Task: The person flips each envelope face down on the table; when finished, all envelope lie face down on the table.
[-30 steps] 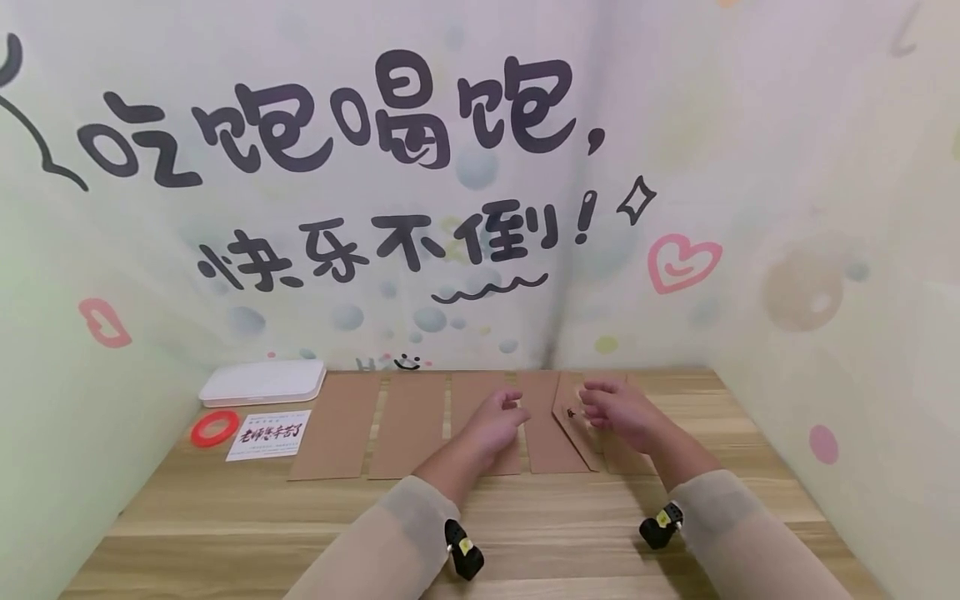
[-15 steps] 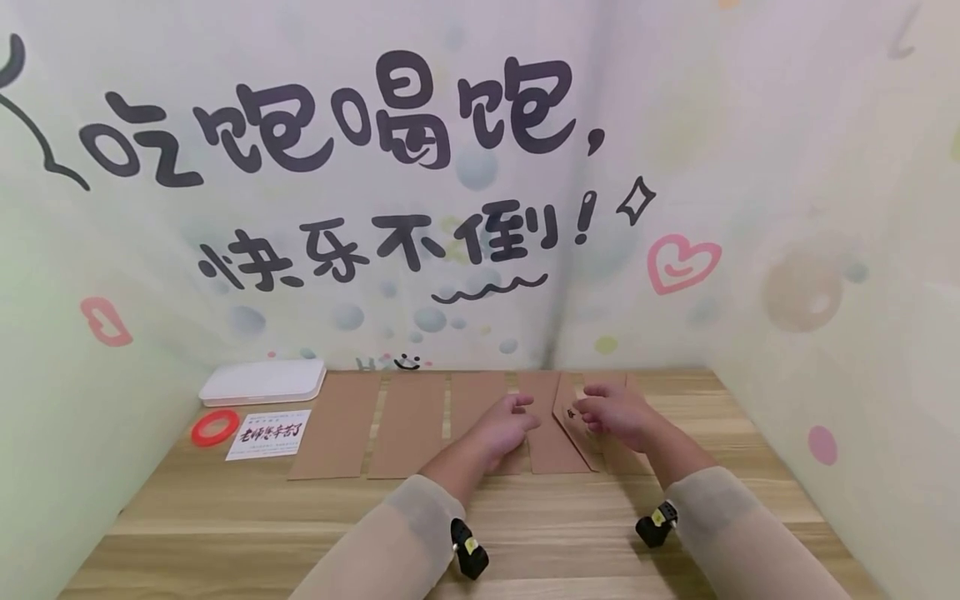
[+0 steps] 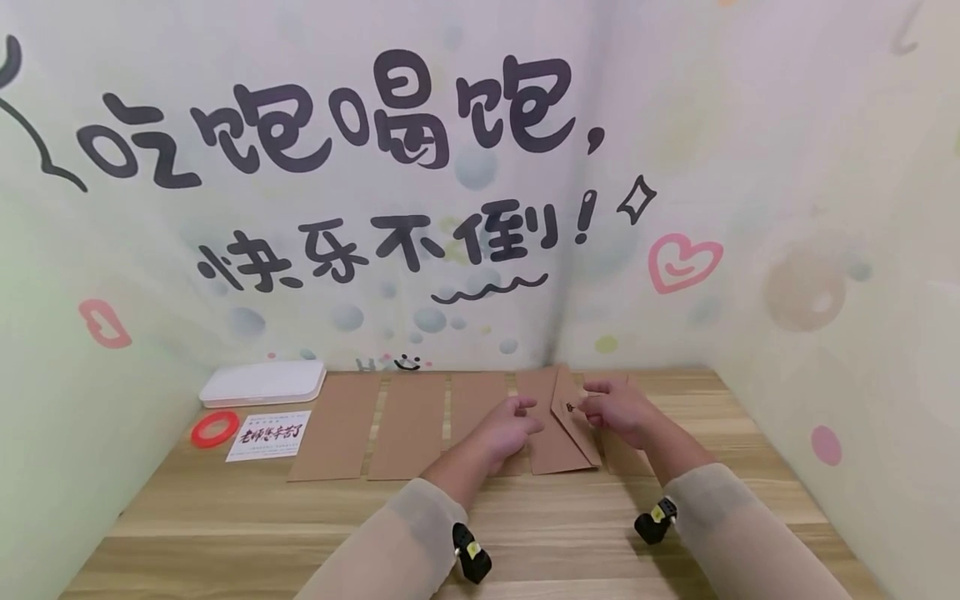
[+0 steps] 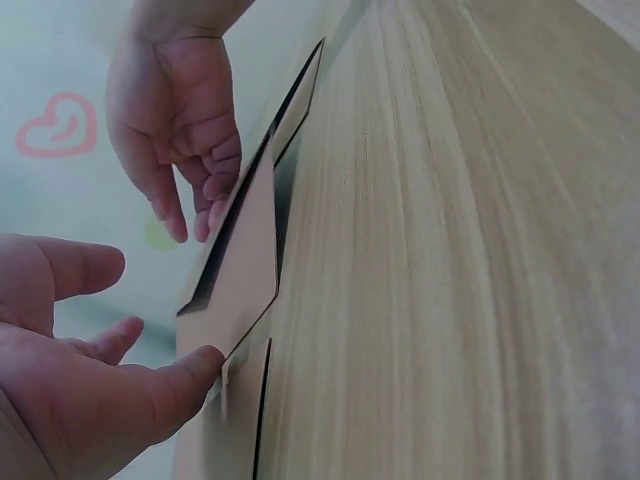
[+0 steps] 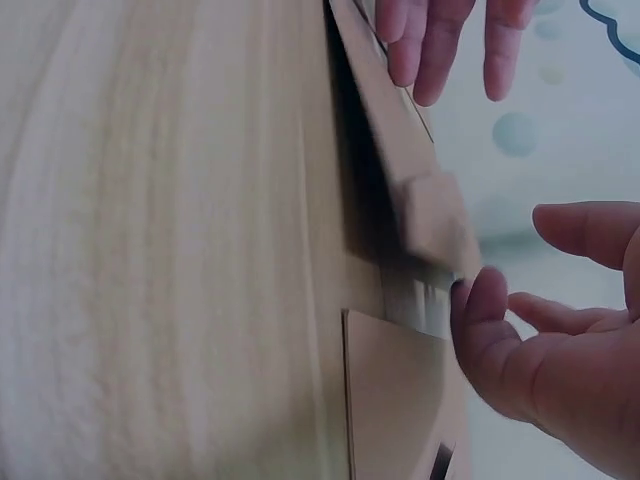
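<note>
A brown paper envelope (image 3: 542, 442) with a pointed flap and a small dark mark lies between the hands in the head view, tilted up from the table. My left hand (image 3: 504, 433) is at its left side, fingers spread; in the left wrist view one fingertip of the left hand (image 4: 90, 390) touches the envelope's (image 4: 240, 270) edge. On the other side is my right hand (image 3: 621, 415), fingers loosely bent. A fingertip of the right hand (image 5: 560, 350) meets the blurred envelope's (image 5: 435, 215) corner in the right wrist view. Whether other fingers support it underneath is hidden.
Several flat brown paper pieces (image 3: 337, 425) lie in a row along the back of the wooden table (image 3: 247, 525). At the left are a white case (image 3: 262, 382), a red ring (image 3: 215, 429) and a printed white card (image 3: 272, 436). Walls stand behind and at both sides.
The envelope between the hands has risen and tilted slightly off the table. My left hand has shifted a little to the right, while the right hand has moved only slightly.
</note>
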### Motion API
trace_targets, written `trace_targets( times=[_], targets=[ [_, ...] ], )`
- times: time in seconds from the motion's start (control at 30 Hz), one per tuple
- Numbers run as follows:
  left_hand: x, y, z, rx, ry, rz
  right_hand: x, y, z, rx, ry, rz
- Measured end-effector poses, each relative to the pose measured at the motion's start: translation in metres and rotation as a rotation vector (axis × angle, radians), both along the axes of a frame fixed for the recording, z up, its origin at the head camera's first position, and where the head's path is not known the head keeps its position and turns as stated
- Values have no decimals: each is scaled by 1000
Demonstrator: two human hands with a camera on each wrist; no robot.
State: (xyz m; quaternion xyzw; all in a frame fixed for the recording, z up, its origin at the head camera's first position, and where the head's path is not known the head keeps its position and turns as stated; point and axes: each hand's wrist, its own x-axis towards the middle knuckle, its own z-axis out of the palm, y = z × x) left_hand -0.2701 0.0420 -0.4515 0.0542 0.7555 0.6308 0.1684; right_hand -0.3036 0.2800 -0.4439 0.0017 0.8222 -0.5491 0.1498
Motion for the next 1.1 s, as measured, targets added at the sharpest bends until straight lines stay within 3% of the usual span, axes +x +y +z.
trace_targets(
  times=[0.33, 0.7, 0.93, 1.1],
  targets=[
    [0, 8, -2, 25, 2, -10, 10, 11, -4, -40, 101, 38],
    [-2, 7, -2, 25, -11, -17, 11, 8, -5, -125, 130, 72],
    [-2, 5, 1, 19, -28, -64, 15, -1, -4, -181, 145, 71],
    [-1, 7, 1, 74, -18, -96, 18, -8, 1, -187, 135, 85]
  ],
)
